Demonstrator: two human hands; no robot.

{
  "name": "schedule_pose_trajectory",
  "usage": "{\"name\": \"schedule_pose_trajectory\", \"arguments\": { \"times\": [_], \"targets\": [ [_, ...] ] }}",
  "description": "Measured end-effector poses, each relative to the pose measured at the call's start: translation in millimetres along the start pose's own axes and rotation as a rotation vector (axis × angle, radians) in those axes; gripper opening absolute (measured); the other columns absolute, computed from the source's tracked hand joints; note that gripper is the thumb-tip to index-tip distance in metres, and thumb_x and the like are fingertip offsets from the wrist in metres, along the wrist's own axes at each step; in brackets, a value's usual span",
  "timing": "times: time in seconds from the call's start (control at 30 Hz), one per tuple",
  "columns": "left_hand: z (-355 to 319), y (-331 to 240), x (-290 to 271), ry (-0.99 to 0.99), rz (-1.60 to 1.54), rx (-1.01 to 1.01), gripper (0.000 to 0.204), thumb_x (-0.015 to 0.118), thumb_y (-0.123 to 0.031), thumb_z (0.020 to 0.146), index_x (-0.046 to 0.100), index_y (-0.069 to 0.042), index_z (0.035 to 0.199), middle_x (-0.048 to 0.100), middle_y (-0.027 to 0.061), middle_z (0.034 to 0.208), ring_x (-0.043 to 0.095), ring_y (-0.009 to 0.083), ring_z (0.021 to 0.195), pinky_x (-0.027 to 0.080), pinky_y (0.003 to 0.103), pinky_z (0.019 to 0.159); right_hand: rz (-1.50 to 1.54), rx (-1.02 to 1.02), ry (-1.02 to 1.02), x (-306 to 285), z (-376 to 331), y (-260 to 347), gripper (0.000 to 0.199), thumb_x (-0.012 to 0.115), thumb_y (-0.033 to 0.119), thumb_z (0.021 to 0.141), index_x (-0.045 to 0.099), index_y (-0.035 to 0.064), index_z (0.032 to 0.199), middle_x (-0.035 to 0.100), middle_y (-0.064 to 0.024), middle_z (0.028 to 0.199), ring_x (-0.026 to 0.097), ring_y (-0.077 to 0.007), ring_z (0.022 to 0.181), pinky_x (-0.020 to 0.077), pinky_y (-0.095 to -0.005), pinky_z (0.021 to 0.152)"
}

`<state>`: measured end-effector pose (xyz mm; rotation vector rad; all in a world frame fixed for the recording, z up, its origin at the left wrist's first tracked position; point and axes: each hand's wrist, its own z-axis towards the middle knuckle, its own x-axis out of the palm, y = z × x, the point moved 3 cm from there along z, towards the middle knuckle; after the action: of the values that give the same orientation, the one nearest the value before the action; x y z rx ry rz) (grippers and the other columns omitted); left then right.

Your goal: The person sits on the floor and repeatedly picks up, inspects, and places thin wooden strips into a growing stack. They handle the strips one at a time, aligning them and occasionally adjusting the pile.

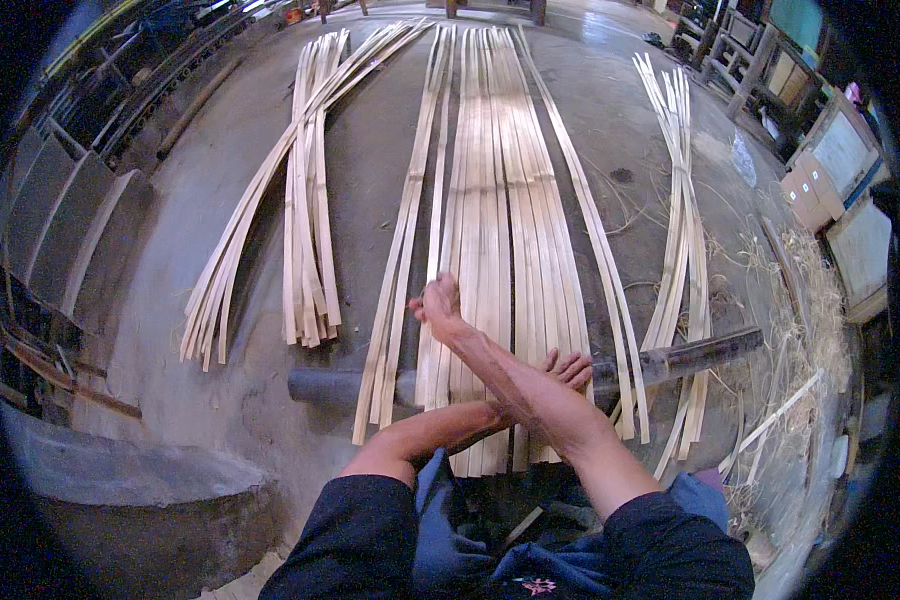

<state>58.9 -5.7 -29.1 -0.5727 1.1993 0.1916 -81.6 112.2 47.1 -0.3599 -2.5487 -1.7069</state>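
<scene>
Long pale bamboo strips (pixel 500 200) lie side by side on the concrete floor, running away from me. They cross over a dark round pole (pixel 700 352) that lies crosswise. My forearms are crossed. My right hand (pixel 438 303) reaches left and forward, its fingers curled down on a bamboo strip (pixel 440 180) at the left edge of the mat. My left hand (pixel 570 368) shows from under my right forearm. Its fingers are spread flat on the strips, close to the pole.
Two loose bundles of strips (pixel 305 220) lie to the left and another bundle (pixel 682 220) to the right. Bamboo shavings (pixel 805 300) litter the right side near boxes (pixel 808 190). A concrete block (pixel 140 480) sits at lower left, with planks (pixel 60 220) leaning beyond it.
</scene>
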Motion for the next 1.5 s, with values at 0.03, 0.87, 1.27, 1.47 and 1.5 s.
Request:
{"name": "schedule_pose_trajectory", "arguments": {
  "times": [0.03,0.87,1.27,1.47,1.5],
  "targets": [
    [1,0,2,0.074,0.037,-0.025,0.055,0.036,-0.035,0.087,0.021,-0.01,0.133,0.016,0.0073,0.141,0.013,0.0237,0.13,0.007,0.052,0.102,0.0,-0.1,-0.032,0,3,19,0.014,0.034,0.007,0.082,0.045,-0.0001,0.087,0.048,-0.0083,0.06,0.051,-0.0149,0.044,0.0337,-0.0273,0.03],
    [11,-8,-55,0.311,-0.111,0.006,0.084,0.047,-0.058,0.074,0.022,-0.002,0.131,0.02,0.0186,0.137,0.018,0.0361,0.127,0.014,0.055,0.1,-0.398,-0.12,-0.063,-307,10,2,0.047,0.04,0.005,0.08,0.036,0.0054,0.128,0.055,-0.0073,0.065,0.05,-0.0119,0.044,0.041,-0.0257,0.036],
    [11,-7,-52,0.321,-0.06,0.012,0.086,0.045,-0.06,0.073,0.023,0.0,0.131,0.02,0.0181,0.138,0.018,0.0337,0.127,0.014,0.052,0.101,-0.858,-0.483,0.048,-303,4,-9,0.049,0.051,0.009,0.072,0.041,-0.0003,0.12,0.057,-0.023,0.097,0.058,-0.0324,0.084,0.045,-0.0364,0.072],
    [11,-6,-51,0.321,-0.111,0.007,0.085,0.046,-0.061,0.073,0.024,-0.002,0.13,0.018,0.0198,0.137,0.016,0.0369,0.127,0.013,0.054,0.1,-0.803,-0.337,-0.039,-306,0,-21,0.05,0.051,0.01,0.074,0.04,-0.0015,0.122,0.059,-0.0165,0.093,0.056,-0.0232,0.082,0.0436,-0.033,0.074],
    [11,-6,-51,0.329,-0.091,0.005,0.085,0.046,-0.061,0.073,0.024,-0.002,0.13,0.019,0.0202,0.137,0.017,0.037,0.127,0.013,0.054,0.1,-0.842,-0.391,-0.052,-305,0,-19,0.05,0.051,0.01,0.074,0.041,-0.0012,0.122,0.059,-0.0152,0.09,0.056,-0.0219,0.08,0.0437,-0.0324,0.072]
  ]
}}
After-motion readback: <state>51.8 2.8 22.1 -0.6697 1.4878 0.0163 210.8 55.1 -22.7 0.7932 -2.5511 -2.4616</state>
